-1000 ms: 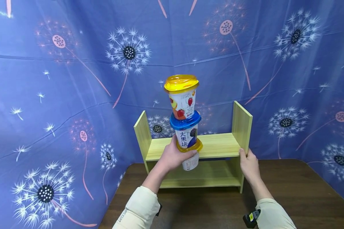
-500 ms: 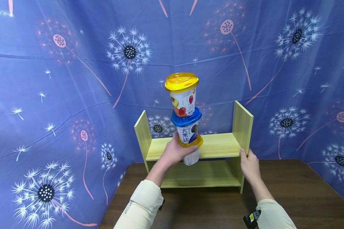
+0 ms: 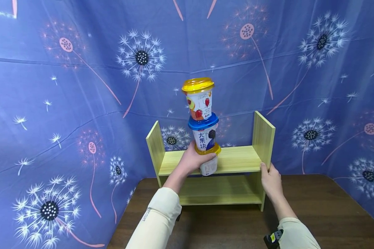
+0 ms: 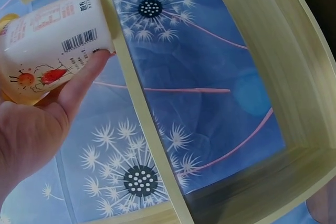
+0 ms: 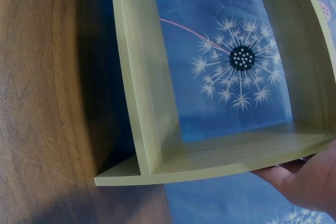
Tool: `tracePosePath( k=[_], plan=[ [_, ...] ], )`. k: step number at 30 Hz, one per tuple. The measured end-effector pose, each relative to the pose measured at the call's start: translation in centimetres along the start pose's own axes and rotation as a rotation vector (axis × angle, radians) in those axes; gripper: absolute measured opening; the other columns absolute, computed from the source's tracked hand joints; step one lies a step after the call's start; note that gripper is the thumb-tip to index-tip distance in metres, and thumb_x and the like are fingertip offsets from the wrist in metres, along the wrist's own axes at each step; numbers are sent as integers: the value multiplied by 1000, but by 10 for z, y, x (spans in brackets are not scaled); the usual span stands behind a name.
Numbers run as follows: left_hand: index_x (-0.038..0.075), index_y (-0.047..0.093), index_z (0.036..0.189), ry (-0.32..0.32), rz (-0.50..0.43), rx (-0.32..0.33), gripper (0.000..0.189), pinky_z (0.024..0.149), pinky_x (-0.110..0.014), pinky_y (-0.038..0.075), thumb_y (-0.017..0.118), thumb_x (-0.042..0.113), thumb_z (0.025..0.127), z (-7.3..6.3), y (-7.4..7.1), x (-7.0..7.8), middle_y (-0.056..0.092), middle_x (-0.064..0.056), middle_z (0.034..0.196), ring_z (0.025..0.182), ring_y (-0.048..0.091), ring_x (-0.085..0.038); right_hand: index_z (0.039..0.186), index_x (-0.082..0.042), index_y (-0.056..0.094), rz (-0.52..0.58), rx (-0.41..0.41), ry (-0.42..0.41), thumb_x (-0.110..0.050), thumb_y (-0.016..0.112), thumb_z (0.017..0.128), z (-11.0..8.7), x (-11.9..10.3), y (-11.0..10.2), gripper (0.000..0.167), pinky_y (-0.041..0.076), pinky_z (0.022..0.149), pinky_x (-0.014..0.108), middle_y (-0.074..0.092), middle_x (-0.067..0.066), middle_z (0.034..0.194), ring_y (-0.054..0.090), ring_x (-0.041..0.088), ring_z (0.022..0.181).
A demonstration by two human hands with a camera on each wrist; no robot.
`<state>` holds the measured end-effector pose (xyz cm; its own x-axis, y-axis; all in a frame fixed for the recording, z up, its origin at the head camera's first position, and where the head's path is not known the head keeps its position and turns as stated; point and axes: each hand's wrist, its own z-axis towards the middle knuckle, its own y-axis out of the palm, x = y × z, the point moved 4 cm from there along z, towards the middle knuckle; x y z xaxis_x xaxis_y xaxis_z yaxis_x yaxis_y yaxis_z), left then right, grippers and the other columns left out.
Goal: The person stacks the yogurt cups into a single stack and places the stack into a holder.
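Note:
Three yogurt cups stand stacked lid to base, tilted slightly left at the top. The top cup (image 3: 201, 105) has a yellow lid and fruit pictures, the middle cup (image 3: 204, 137) a blue lid and a dark berry. My left hand (image 3: 191, 160) grips the yellow-lidded bottom cup (image 3: 208, 167), thumb across its front. In the left wrist view, the base of this bottom cup (image 4: 58, 40) is right at the front edge of the wooden shelf's upper board (image 4: 134, 85). My right hand (image 3: 272, 180) grips the shelf's right side panel (image 3: 263, 138), fingers partly hidden behind it.
The two-tier wooden shelf has a lower board (image 3: 219, 195) and a left side panel (image 3: 156, 145). It stands on a dark brown table (image 3: 314, 200). Behind hangs a blue dandelion-print curtain (image 3: 81, 86).
My left hand has raised the cup stack and carried it farther forward, toward the upper board. The stack stands a little straighter. My right hand has stayed on the side panel.

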<state>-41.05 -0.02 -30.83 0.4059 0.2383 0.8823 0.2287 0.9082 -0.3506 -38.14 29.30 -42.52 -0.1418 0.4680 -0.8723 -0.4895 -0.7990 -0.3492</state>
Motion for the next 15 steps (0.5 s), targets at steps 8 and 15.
tracePosePath(
  k=[8, 15],
  plan=[
    [24, 36, 150, -55, -13, 29, 85, 103, -51, 47, 86, 33, 82, 10, 1, -6, 58, 0, 133, 118, 60, -24, 133, 0, 53, -11, 19, -17, -40, 35, 109, 1, 0, 0, 50, 42, 92, 66, 55, 35, 130, 53, 49, 112],
    [26, 34, 153, -68, -27, 41, 90, 104, -52, 45, 87, 33, 81, 17, 1, -9, 58, 1, 135, 120, 59, -24, 138, 1, 51, -4, 5, -10, -41, 34, 109, 1, 1, 1, 54, 43, 90, 66, 55, 35, 131, 54, 47, 107]
  ],
)
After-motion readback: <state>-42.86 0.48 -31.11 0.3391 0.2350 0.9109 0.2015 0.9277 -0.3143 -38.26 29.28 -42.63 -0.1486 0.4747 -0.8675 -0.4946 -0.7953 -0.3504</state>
